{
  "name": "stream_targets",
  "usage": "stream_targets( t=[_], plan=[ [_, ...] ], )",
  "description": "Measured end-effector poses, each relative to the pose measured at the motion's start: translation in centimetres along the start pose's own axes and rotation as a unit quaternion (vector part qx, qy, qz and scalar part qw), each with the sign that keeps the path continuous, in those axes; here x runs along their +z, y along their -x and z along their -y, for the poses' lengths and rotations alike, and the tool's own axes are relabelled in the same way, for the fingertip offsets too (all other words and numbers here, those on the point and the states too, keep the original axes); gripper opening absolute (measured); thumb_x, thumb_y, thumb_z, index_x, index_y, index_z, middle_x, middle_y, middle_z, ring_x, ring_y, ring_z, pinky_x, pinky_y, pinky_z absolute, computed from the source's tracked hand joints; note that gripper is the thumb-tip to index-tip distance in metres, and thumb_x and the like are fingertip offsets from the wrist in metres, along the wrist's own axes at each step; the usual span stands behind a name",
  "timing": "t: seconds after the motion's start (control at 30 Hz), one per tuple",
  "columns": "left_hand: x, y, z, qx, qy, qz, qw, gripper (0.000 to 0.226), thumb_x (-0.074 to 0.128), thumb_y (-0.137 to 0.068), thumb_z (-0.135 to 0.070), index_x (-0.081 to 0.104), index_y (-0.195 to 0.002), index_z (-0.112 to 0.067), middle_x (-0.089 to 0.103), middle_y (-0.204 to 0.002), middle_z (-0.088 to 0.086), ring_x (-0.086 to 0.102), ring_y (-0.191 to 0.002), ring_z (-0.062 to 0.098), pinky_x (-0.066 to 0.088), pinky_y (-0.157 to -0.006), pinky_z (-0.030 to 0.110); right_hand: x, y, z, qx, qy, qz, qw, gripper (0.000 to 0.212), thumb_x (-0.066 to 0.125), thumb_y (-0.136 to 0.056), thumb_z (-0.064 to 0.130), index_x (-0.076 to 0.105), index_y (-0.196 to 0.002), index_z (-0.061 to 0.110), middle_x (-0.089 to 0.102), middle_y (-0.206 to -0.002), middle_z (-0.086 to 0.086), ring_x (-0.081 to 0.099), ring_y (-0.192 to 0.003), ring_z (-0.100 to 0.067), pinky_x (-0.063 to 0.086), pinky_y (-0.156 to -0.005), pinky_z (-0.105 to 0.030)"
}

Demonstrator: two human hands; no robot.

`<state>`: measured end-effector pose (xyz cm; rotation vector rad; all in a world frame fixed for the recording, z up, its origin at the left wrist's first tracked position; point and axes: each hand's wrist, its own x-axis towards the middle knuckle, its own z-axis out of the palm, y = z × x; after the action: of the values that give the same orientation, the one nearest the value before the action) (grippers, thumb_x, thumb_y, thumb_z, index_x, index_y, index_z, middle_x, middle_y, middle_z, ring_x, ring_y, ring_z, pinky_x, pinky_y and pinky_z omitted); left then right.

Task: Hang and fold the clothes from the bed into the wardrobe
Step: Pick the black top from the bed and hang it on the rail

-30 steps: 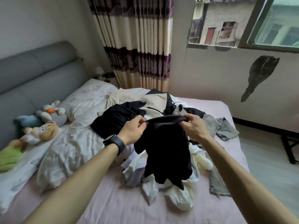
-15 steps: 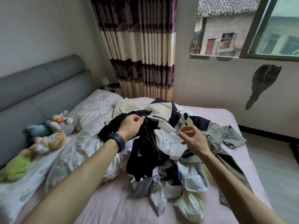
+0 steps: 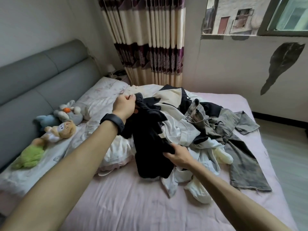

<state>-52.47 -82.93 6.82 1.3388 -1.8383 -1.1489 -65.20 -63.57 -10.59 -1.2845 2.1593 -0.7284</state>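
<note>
You had two hands in view and both were closed on one thing. Your left hand (image 3: 124, 105), just left of the frame's centre, pinched the top end of the black garment (image 3: 150, 144) with curled fingers. Your right hand (image 3: 177, 155), lower and right of centre, gripped a fold at that same garment's right edge. One black wristband (image 3: 113, 121) sat on your left wrist.

The black garment ran slantwise between your hands, from the left hand down past the right, and its bottom end rested on the pink sheet (image 3: 133, 205) of the bed. It lay at the left edge of the clothes pile (image 3: 200, 130), touching it.

In that pile, right of centre, you could count one white shirt (image 3: 180, 130) just beside your right hand, one cream and black jacket (image 3: 171, 95) at the pile's far side, and one pair of grey trousers (image 3: 241, 164) spread toward the right. Paler pieces lay beneath your right forearm, too tangled to count.

At the left of the frame, four soft toys lay in a row by the one grey headboard (image 3: 41, 72): a blue one (image 3: 45, 120), a grey and white rabbit (image 3: 70, 112), a tan-maned doll (image 3: 61, 131) and a green fluffy one (image 3: 31, 155), though whether the green one was joined to the doll could not be told. One pillow (image 3: 103, 95) lay above your left hand. One striped curtain (image 3: 150, 39) hung at top centre and one window (image 3: 250, 14) stood open at the upper right.
</note>
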Motion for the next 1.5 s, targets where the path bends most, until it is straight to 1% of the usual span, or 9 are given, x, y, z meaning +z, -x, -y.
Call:
stream_targets(
  t=[0.23,0.37,0.5,0.6,0.77,1.0,1.2,1.37,1.5],
  plan=[
    [-3.2,-1.6,7.5,-0.173,0.072,-0.054,0.981,0.027,0.040,-0.104,-0.030,0.060,-0.106,-0.012,0.072,-0.066,-0.005,0.056,-0.045,0.009,0.041,-0.053,0.027,-8.8,0.0,-0.1,-0.006,0.022,-0.110,0.994,0.030,0.076,-0.083,0.040,0.062,-0.094,0.017,0.067,-0.083,-0.002,0.062,-0.077,-0.021,0.047,-0.067,-0.035],
    [-1.1,0.2,9.0,-0.132,-0.110,-0.007,0.985,0.025,0.059,-0.093,-0.026,0.058,-0.109,-0.008,0.065,-0.101,0.012,0.064,-0.094,0.032,0.052,-0.080,0.037,-10.3,-0.4,2.9,-0.064,0.010,-0.134,0.989,0.024,0.077,-0.082,0.033,0.065,-0.100,0.024,0.069,-0.086,-0.001,0.063,-0.079,-0.022,0.051,-0.073,-0.033],
    [2.6,3.7,5.2,0.086,-0.168,0.157,0.969,0.083,0.081,-0.069,-0.034,0.047,-0.143,-0.017,0.055,-0.137,0.011,0.054,-0.127,0.028,0.045,-0.105,0.037,-10.4,-1.1,6.6,-0.152,0.009,-0.114,0.982,0.020,0.079,-0.079,0.027,0.068,-0.096,0.027,0.069,-0.084,0.005,0.064,-0.081,-0.016,0.055,-0.078,-0.039],
    [4.7,5.1,2.6,0.175,-0.153,0.265,0.936,0.066,0.074,-0.064,-0.040,0.063,-0.127,-0.026,0.069,-0.117,0.001,0.063,-0.113,0.018,0.050,-0.098,0.038,-10.7,-1.3,7.7,-0.191,-0.004,-0.141,0.971,0.021,0.080,-0.077,0.024,0.069,-0.094,0.027,0.067,-0.082,0.011,0.062,-0.079,-0.007,0.054,-0.078,-0.033],
    [5.7,5.8,1.5,0.225,-0.207,0.205,0.930,0.021,0.072,-0.083,-0.039,0.067,-0.100,-0.029,0.070,-0.085,0.000,0.067,-0.089,0.025,0.054,-0.080,0.040,-12.0,-0.6,5.8,-0.146,-0.038,-0.169,0.974,0.036,0.081,-0.074,0.037,0.060,-0.104,0.038,0.064,-0.086,0.019,0.062,-0.083,0.003,0.049,-0.076,-0.017],
    [5.0,5.3,1.5,0.180,-0.069,0.188,0.963,0.016,0.076,-0.080,-0.047,0.072,-0.093,-0.039,0.072,-0.082,-0.020,0.067,-0.086,0.002,0.048,-0.076,0.018,-9.2,1.9,0.7,-0.014,-0.252,-0.005,0.968,0.039,0.085,-0.079,0.027,0.069,-0.113,0.018,0.076,-0.104,-0.004,0.073,-0.101,-0.021,0.055,-0.083,-0.027],
    [1.7,4.0,4.2,0.108,-0.004,0.212,0.971,0.029,0.074,-0.067,-0.050,0.070,-0.083,-0.026,0.071,-0.080,-0.009,0.065,-0.083,0.014,0.051,-0.087,0.042,-8.0,1.6,1.4,0.023,-0.209,-0.113,0.971,0.019,0.059,-0.098,0.021,0.054,-0.089,0.005,0.054,-0.068,-0.008,0.045,-0.059,-0.014,0.037,-0.057,-0.029],
    [-0.1,4.4,6.6,0.052,0.028,0.229,0.972,0.028,0.085,-0.074,-0.019,0.061,-0.088,-0.018,0.067,-0.082,0.000,0.061,-0.082,0.018,0.050,-0.078,0.029,-8.7,1.3,5.2,-0.024,-0.166,-0.157,0.973,0.005,0.051,-0.100,0.020,0.050,-0.095,0.018,0.058,-0.066,-0.008,0.042,-0.052,-0.012,0.035,-0.051,-0.029],
    [-1.0,5.7,7.5,0.107,-0.059,0.246,0.962,0.027,0.085,-0.077,-0.030,0.064,-0.094,-0.027,0.072,-0.090,-0.004,0.068,-0.083,0.012,0.053,-0.078,0.026,-8.2,0.4,8.7,-0.062,-0.152,-0.160,0.973,0.004,0.054,-0.098,0.015,0.052,-0.094,0.015,0.047,-0.060,0.001,0.035,-0.043,-0.005,0.032,-0.045,-0.022]
  ],
)
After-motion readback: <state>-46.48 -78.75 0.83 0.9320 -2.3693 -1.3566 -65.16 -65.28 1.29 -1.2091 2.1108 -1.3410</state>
